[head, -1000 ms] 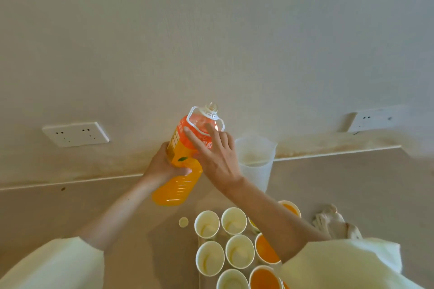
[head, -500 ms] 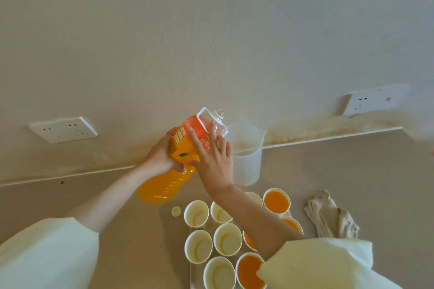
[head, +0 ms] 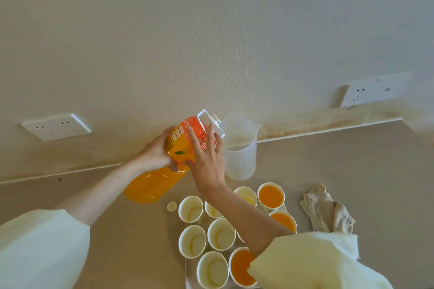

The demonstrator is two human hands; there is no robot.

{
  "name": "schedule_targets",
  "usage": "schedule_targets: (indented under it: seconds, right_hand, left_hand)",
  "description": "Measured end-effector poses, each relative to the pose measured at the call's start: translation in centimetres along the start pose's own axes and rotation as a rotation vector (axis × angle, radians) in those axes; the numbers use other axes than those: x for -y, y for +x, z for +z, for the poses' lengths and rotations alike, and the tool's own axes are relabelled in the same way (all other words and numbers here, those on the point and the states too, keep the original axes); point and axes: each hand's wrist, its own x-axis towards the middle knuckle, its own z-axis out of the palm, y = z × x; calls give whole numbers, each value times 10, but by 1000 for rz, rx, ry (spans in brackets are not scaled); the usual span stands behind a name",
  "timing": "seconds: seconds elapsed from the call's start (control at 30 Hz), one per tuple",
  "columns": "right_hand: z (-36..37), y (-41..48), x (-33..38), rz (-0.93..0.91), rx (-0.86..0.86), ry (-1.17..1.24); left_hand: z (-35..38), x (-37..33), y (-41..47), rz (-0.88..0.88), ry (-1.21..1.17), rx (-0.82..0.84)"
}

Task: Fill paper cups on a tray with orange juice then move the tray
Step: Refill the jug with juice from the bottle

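Two hands carry the orange juice bottle (head: 150, 185): the left hand (head: 153, 155) grips its body, the right hand (head: 207, 164) lies straight-fingered against the label. Its uncapped neck has tipped lower toward the plastic measuring jug (head: 240, 157); pouring appears imminent. Most paper cups (head: 192, 241) on the tray (head: 186, 275) stand empty

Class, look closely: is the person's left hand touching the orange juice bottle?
Touching. The head view shows the left hand wrapped round the middle of the tilted juice bottle, with no gap between them.
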Motion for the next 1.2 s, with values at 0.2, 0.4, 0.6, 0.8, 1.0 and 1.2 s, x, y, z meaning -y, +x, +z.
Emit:
schedule_targets:
  seconds: [0.2,0.4,0.6,0.8,1.0,1.2]
  right_hand:
    - [-3,-2,2,24,59,85]
    - [-6,-3,7,68,148,92]
    - [-10,-2,8,85,173,102]
    - [-7,-5,12,137,179,159]
    - [-5,-8,18,193,174,216]
    - [-6,-9,19,204,178,225]
  left_hand:
    - [-3,-1,0,-20,68,17]
    - [-6,0,1,-52,95,40]
    - [-7,-3,0,-65,98,50]
    - [-11,-6,-1,-74,169,73]
    - [-12,-8,-2,-92,294,81]
    - [-15,-13,-5,-114,338,90]
